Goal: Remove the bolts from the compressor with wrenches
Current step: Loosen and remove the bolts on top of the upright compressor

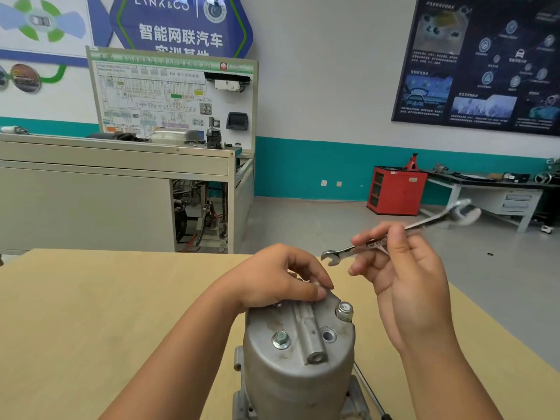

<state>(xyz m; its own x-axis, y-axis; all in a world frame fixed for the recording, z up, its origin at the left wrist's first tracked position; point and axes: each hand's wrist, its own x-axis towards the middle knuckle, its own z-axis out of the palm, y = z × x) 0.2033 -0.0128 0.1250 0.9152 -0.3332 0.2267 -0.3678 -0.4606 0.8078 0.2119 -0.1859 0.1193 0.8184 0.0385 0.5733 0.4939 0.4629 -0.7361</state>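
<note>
From where I stand the job looks partway through. The grey cast-metal compressor (pixel 298 374) stands on end near the front edge of the pale wooden table (pixel 121 298), and the threaded hole (pixel 328 334) at 4 o'clock on its domed cap is bare. A bright hexagonal flange bolt (pixel 281 340) sits flush at 8 o'clock, and a second hexagonal bolt (pixel 345 310) at 2 o'clock stands proud, probably slackened. The left hand (pixel 281 277) lies over the cap at 12 o'clock with its fingers bent down round the far rim, steadying the casting; I cannot tell whether they also pinch a bolt head there. The right hand (pixel 403 274) pinches the slim polished steel double open-ended wrench (pixel 427 222) at mid-shaft between thumb and fingertips, up in the air toward 2 o'clock and touching nothing. Next, I'd say, one jaw must come down square onto a bolt's flats. The casting's dull, scuffed skin should give the steadying hand some purchase.
</note>
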